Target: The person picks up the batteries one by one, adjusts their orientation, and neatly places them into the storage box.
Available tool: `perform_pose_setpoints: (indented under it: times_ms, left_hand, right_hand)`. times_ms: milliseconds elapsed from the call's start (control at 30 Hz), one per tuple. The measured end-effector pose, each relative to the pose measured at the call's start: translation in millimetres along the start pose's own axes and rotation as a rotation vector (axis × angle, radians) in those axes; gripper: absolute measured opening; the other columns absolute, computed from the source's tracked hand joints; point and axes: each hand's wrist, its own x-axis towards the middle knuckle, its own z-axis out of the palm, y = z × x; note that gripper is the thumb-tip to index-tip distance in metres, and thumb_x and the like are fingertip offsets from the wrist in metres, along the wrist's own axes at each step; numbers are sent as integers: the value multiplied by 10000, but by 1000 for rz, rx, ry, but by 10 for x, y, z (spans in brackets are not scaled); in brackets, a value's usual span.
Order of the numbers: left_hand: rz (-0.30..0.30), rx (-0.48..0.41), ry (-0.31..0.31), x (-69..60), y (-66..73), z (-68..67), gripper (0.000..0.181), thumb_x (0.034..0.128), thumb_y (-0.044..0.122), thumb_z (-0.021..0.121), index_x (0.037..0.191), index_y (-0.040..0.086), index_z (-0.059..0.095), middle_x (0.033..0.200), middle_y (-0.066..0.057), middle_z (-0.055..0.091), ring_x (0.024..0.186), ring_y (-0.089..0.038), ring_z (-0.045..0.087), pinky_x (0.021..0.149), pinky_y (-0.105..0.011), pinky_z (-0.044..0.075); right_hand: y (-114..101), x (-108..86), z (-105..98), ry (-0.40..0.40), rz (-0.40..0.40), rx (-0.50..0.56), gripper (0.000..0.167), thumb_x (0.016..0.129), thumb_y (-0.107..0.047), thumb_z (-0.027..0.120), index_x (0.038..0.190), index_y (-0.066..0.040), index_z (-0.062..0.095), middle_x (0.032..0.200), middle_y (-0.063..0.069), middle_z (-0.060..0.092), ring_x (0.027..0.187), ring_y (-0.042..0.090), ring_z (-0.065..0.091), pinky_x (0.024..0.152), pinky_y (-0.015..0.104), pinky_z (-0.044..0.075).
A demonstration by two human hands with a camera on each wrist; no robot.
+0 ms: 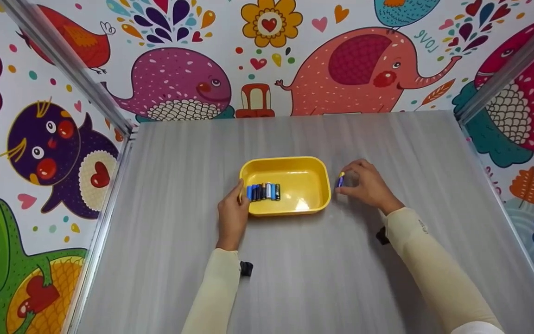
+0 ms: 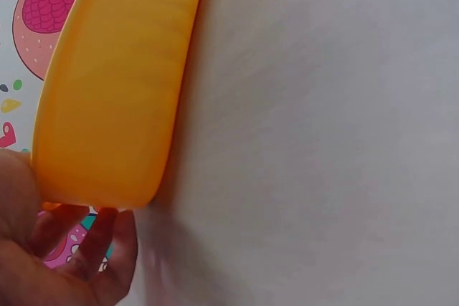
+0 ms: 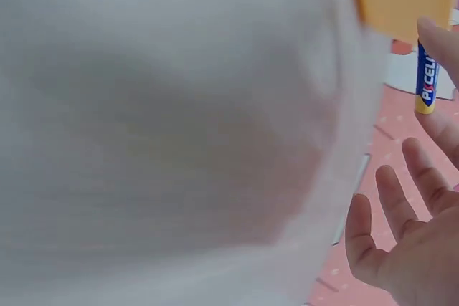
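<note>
A shallow yellow plastic tray point(image 1: 300, 183) sits on the table, with a row of several batteries point(image 1: 263, 191) lying side by side in its left half. My left hand point(image 1: 233, 213) grips the tray's left end, thumb over the rim and fingers against the outer end wall, as the left wrist view also shows. Just beyond the tray's right end, my right hand point(image 1: 368, 186) pinches one blue battery point(image 3: 427, 80) with a yellow end between thumb and index finger. The other fingers of that hand are spread apart from the battery. Lettering shows on its side.
The grey wood-grain table point(image 1: 179, 153) meets cartoon-printed walls point(image 1: 183, 83) at the back and sides. Metal corner posts point(image 1: 503, 69) and a metal edge strip point(image 1: 86, 269) border the table. A black strap piece point(image 1: 246, 268) hangs at the left wrist.
</note>
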Motion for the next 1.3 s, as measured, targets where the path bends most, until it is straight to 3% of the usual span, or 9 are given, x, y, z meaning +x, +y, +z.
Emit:
perform_pose_setpoints:
  times_ms: [200, 533, 867, 1300]
  left_hand:
    - [3, -15, 1, -4, 11, -4, 531, 978, 46, 628, 1492, 133, 524, 1504, -7, 565, 1354, -162, 551, 1093, -358, 485]
    - [16, 26, 14, -4, 9, -7, 536, 971, 57, 638, 1489, 144, 532, 1487, -23, 582, 1308, -167, 588, 1063, -356, 511]
    - [3, 17, 9, -10, 24, -10, 533, 977, 63, 637, 1490, 159, 532, 1494, 0, 575, 1312, -152, 581, 1074, -355, 504]
    - [7, 11, 14, 5, 12, -7, 533, 971, 51, 641, 1484, 155, 538, 1491, 0, 576, 1299, -144, 586, 1071, -355, 508]
  right_hand:
    - [-304, 128, -43, 38, -28, -6, 496, 781, -338, 895, 1182, -158, 666, 1293, 63, 527, 1223, 306, 505, 1130, 524, 448]
    - [-725, 284, 143, 12, -186, -25, 555, 810, -376, 866, 1241, -106, 644, 1280, 59, 546, 1215, 309, 521, 1126, 477, 459]
    - [-984, 394, 451, -108, -92, 6, 569, 828, -313, 858, 1313, -127, 625, 1335, 70, 522, 1239, 296, 523, 1129, 455, 466]
    - [-1008, 420, 830, -125, -131, -36, 515, 816, -337, 867, 1238, -149, 638, 1258, 34, 523, 1158, 231, 525, 1097, 391, 488]
